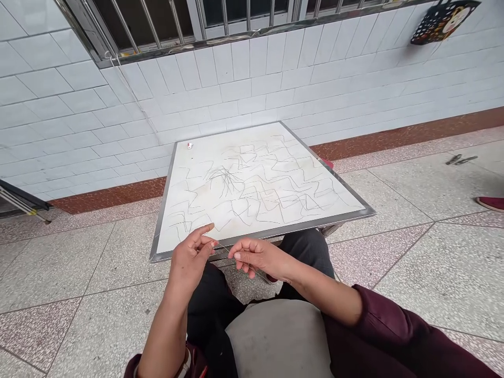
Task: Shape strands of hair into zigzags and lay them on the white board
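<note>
Just in front of the near edge of a white table (220, 210), my left hand (191, 257) pinches one end of a thin wire (223, 248) between thumb and fingertip. To its right, my right hand (262, 257) is closed on the same wire, whose other end sticks out below the fingers. A tangled pile of thin dark wires (225, 178) lies left of the table's middle. Several bent, zigzag wires (275, 202) are spread over the tabletop, mostly at the right and along the near side.
A small red and white object (190, 145) sits at the table's back left corner. Behind stands a tiled wall (236, 100) with a barred window. A dotted bag (443, 22) hangs at upper right. Part of a red shoe (490, 203) shows at the right edge.
</note>
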A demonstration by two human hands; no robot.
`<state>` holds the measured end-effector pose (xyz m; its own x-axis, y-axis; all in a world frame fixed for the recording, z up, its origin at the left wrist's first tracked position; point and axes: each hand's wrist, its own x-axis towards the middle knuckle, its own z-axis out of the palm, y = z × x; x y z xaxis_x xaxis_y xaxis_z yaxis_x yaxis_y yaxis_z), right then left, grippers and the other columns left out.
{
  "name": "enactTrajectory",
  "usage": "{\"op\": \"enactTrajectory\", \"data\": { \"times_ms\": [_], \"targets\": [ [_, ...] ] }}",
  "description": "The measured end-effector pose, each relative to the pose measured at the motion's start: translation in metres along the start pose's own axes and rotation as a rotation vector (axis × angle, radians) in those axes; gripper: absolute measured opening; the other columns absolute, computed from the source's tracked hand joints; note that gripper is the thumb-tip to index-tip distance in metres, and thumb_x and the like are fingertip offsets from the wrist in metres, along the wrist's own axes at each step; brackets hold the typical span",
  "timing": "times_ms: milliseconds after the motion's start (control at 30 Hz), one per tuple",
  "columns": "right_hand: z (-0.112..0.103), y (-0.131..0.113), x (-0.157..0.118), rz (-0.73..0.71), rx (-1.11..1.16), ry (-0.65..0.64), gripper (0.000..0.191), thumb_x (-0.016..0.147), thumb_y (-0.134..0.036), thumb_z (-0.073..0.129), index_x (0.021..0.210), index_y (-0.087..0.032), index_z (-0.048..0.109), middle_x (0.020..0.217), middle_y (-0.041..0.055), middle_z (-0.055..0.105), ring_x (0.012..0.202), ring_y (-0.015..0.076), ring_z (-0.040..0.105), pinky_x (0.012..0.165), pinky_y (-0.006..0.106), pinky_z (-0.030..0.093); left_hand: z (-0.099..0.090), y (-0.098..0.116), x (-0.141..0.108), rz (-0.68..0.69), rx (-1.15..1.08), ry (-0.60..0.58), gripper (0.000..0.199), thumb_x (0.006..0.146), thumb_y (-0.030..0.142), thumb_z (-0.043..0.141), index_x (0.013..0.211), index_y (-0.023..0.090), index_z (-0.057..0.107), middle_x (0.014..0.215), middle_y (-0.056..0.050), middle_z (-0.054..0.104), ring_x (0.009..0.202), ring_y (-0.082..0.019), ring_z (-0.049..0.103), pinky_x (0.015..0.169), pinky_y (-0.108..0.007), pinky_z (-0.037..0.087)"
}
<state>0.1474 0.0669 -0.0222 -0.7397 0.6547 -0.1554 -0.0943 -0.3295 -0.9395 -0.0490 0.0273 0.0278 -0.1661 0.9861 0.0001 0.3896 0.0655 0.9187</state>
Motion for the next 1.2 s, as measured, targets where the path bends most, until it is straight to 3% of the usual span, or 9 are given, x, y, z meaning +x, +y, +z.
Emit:
{"op": "enactTrajectory", "data": {
  "times_ms": [133, 400, 500, 633, 667, 733, 800, 933, 1200],
  "targets": [
    [-0.002, 0.01, -0.001, -0.042, -0.12, -0.007, 0.03, 0.088, -0.046, 0.063, 0.1, -0.018, 0.064, 0.074, -0.0012, 0.061, 0.06, 0.0086, 0.056, 0.052, 0.019, 0.048, 0.0, 0.0, 0.0, -0.027, 0.007, 0.014, 0.046, 0.076, 0.035, 0.066, 0.119, 0.019, 0.066, 0.074, 0.0, 0.07, 0.067, -0.017, 0.063, 0.064, -0.028, 0.047],
    [0.005, 0.016, -0.006, -0.227, -0.563, 0.135, 0.019, 0.093, -0.036, 0.054, 0.09, -0.021, 0.066, 0.07, -0.0017, 0.061, 0.056, 0.0094, 0.052, 0.052, 0.021, 0.043, -0.001, -0.006, 0.003, -0.021, 0.042, 0.027, 0.044, 0.077, 0.032, 0.065, 0.119, 0.019, 0.067, 0.073, 0.0, 0.069, 0.067, -0.016, 0.06, 0.067, -0.029, 0.045],
    [0.007, 0.016, -0.006, -0.213, -0.557, 0.169, 0.02, 0.093, -0.036, 0.055, 0.086, -0.021, 0.066, 0.069, -0.0019, 0.061, 0.052, 0.0089, 0.05, 0.049, 0.02, 0.042, -0.001, -0.003, 0.001, 0.001, 0.089, 0.036, 0.042, 0.08, 0.032, 0.063, 0.12, 0.021, 0.066, 0.08, -0.001, 0.072, 0.076, -0.019, 0.065, 0.072, -0.03, 0.047],
    [0.004, 0.018, -0.003, -0.141, -0.371, 0.261, 0.022, 0.09, -0.041, 0.057, 0.087, -0.02, 0.064, 0.065, -0.0029, 0.061, 0.046, 0.0076, 0.048, 0.044, 0.02, 0.042, -0.003, 0.005, -0.019, 0.271, 0.295, 0.352, 0.036, 0.084, 0.031, 0.063, 0.12, 0.027, 0.067, 0.107, -0.005, 0.074, 0.1, -0.026, 0.064, 0.083, -0.037, 0.048],
    [0.003, 0.019, -0.002, -0.144, -0.328, 0.281, 0.024, 0.09, -0.042, 0.057, 0.088, -0.019, 0.063, 0.065, -0.0028, 0.06, 0.046, 0.0076, 0.049, 0.044, 0.019, 0.042, -0.003, 0.005, -0.027, 0.376, 0.323, 0.431, 0.033, 0.083, 0.029, 0.065, 0.115, 0.027, 0.07, 0.105, -0.006, 0.074, 0.098, -0.027, 0.065, 0.084, -0.038, 0.048],
    [0.0, 0.019, -0.001, -0.164, -0.257, 0.305, 0.027, 0.089, -0.046, 0.057, 0.089, -0.019, 0.063, 0.066, -0.0026, 0.06, 0.048, 0.0078, 0.05, 0.044, 0.019, 0.043, -0.001, 0.003, -0.041, 0.506, 0.309, 0.415, 0.019, 0.081, 0.026, 0.069, 0.098, 0.026, 0.076, 0.09, -0.006, 0.076, 0.079, -0.024, 0.067, 0.078, -0.036, 0.05],
    [0.0, 0.017, -0.001, -0.182, -0.219, 0.311, 0.03, 0.089, -0.049, 0.057, 0.09, -0.019, 0.063, 0.067, -0.0025, 0.06, 0.049, 0.0078, 0.05, 0.044, 0.018, 0.043, 0.007, -0.003, -0.048, 0.412, 0.234, 0.348, 0.012, 0.083, 0.03, 0.067, 0.086, 0.025, 0.078, 0.077, -0.005, 0.074, 0.067, -0.022, 0.065, 0.068, -0.034, 0.05],
    [0.005, 0.014, -0.003, -0.195, -0.259, 0.27, 0.029, 0.09, -0.048, 0.056, 0.089, -0.019, 0.063, 0.067, -0.0027, 0.06, 0.048, 0.0075, 0.051, 0.045, 0.019, 0.043, 0.03, -0.018, -0.037, -0.037, -0.182, 0.184, 0.032, 0.082, 0.046, 0.067, 0.101, 0.022, 0.076, 0.078, -0.005, 0.074, 0.066, -0.019, 0.062, 0.056, -0.027, 0.048],
    [0.012, 0.016, -0.008, -0.277, -0.484, 0.245, 0.024, 0.094, -0.039, 0.052, 0.083, -0.021, 0.063, 0.071, -0.0018, 0.061, 0.048, 0.0082, 0.052, 0.048, 0.021, 0.044, 0.048, -0.024, -0.022, -0.099, -0.495, 0.166, 0.029, 0.076, 0.038, 0.077, 0.097, 0.019, 0.076, 0.079, -0.002, 0.072, 0.069, -0.013, 0.059, 0.064, -0.024, 0.046]
  ]
}}
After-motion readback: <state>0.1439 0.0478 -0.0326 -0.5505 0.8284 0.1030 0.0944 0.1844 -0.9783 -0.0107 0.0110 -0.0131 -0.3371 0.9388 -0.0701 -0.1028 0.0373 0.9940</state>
